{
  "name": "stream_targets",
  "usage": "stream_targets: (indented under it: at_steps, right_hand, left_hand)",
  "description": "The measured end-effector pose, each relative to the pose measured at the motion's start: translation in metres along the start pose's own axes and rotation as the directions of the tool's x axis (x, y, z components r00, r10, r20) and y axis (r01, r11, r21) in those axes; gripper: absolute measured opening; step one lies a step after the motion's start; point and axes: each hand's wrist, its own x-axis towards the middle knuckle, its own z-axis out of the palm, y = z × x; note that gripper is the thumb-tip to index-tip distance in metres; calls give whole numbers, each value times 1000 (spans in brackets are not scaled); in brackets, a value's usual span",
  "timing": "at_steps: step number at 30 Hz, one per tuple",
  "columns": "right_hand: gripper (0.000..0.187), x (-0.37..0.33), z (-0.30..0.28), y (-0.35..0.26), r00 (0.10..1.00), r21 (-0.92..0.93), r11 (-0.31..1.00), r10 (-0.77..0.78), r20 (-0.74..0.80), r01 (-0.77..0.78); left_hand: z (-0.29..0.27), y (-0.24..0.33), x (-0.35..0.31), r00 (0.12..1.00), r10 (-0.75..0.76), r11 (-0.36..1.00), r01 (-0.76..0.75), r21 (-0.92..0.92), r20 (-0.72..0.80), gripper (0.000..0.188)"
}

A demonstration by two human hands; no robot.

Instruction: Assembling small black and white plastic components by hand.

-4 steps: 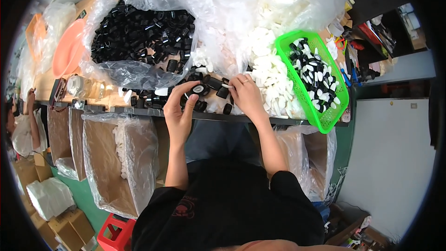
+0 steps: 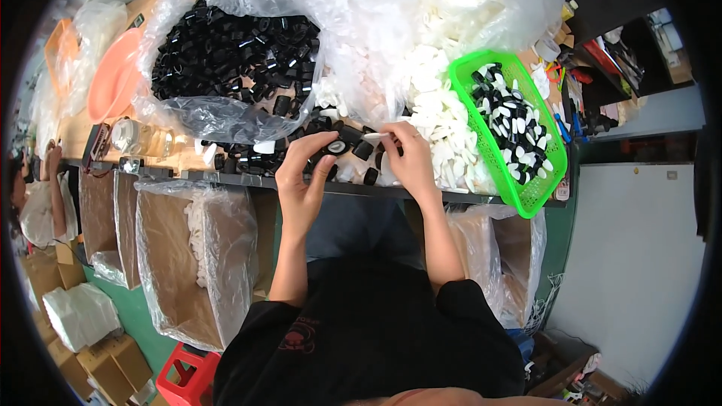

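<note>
Between its thumb and fingers, my left hand (image 2: 299, 188) holds a round black cap (image 2: 336, 148) with a pale centre facing up. My right hand (image 2: 412, 164), wearing a ring, pinches a flat white oval piece (image 2: 373, 136) just to the right of that cap. The cap and the white piece are apart. Under and around both hands lie loose black caps (image 2: 370, 176) near the table's front edge. A heap of white oval pieces (image 2: 444, 131) spreads beside my right hand.
A clear plastic bag (image 2: 226, 122) full of black caps (image 2: 233, 53) lies at the back left. To the right stands a green basket (image 2: 500, 173) of black and white pieces. A pink basin (image 2: 113, 79) and a glass jar (image 2: 124, 137) are farther left. Plastic-lined boxes (image 2: 173, 256) stand below the table edge.
My left hand has shifted a little to the right with the black cap. The white piece in my right hand shows more of its length. The whole view has moved slightly.
</note>
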Motion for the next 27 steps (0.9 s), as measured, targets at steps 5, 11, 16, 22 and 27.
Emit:
stream_targets:
  at_steps: [5, 11, 16, 22, 27]
  right_hand:
    - [12, -3, -13, -2, 983, -118, 992, -24, 180, 45]
    - [10, -1, -14, -3, 1000, -90, 996, 24, -9, -24]
    - [9, -10, 14, -10, 949, 3, 994, -109, 297, 114]
    - [17, -25, 35, -7, 937, -219, 940, -194, 292, 263]
    - [13, -27, 38, -4, 956, -337, 916, -130, 261, 217]
  left_hand:
    - [3, 3, -2, 999, -42, 999, 41, -32, -15, 21]
    - [-6, 2, -6, 969, -228, 969, 216, -123, -91, 20]
    - [-14, -9, -7, 954, -262, 950, 229, -212, -143, 25]
    - [-10, -8, -8, 971, -215, 971, 201, -128, -107, 26]
    - [-6, -1, -4, 995, -95, 995, 94, -17, -24, 27]
